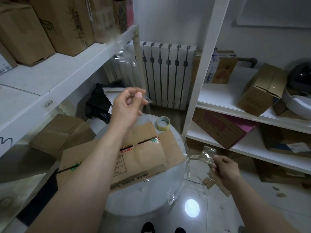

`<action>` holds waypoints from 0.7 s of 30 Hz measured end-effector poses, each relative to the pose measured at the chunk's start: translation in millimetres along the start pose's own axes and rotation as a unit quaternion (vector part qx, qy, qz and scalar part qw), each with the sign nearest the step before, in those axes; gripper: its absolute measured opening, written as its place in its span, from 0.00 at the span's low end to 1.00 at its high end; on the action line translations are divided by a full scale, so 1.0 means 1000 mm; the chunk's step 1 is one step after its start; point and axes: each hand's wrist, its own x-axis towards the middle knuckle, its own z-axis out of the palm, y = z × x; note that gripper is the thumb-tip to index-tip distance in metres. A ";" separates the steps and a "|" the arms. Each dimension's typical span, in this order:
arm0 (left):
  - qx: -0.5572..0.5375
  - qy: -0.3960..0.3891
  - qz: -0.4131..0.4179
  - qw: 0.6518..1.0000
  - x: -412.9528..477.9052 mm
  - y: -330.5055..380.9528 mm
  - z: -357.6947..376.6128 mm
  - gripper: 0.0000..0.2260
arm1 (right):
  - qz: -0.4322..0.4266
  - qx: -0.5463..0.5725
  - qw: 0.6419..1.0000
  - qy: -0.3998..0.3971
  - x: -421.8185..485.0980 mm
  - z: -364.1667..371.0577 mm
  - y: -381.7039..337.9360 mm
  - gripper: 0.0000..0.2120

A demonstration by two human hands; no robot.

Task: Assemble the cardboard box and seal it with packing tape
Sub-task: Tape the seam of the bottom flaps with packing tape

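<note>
A flattened cardboard box (pixel 143 155) with red printing lies on a round grey table (pixel 151 195). A roll of packing tape (pixel 163 123) stands on the table behind the box. My left hand (pixel 127 106) is raised above the box and pinches a strip of clear used tape (pixel 122 58) that rises toward the shelf. My right hand (pixel 224 167) is to the right of the table and grips a crumpled wad of clear tape with cardboard scraps (pixel 208 157) stuck to it; more clear tape (pixel 175 194) hangs below it.
White shelving with cardboard boxes (pixel 42 27) runs along the left. Another white shelf unit (pixel 235 101) with boxes stands to the right. A white radiator (pixel 165 73) is at the back. A folded box (pixel 62 132) sits left of the table. My shoes (pixel 161 228) show below.
</note>
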 end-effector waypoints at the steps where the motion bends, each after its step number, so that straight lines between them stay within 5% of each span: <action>1: 0.005 -0.026 -0.006 1.000 -0.004 -0.001 0.006 0.07 | -0.010 0.014 1.000 -0.012 -0.003 0.007 -0.002 0.06; 6: 0.017 -0.104 -0.046 0.993 -0.023 -0.014 0.025 0.08 | -0.056 0.039 0.997 -0.042 -0.013 0.038 -0.013 0.08; 21: -0.033 -0.099 -0.098 0.990 -0.022 -0.013 0.037 0.06 | -0.047 0.060 0.995 -0.067 -0.027 0.058 -0.049 0.06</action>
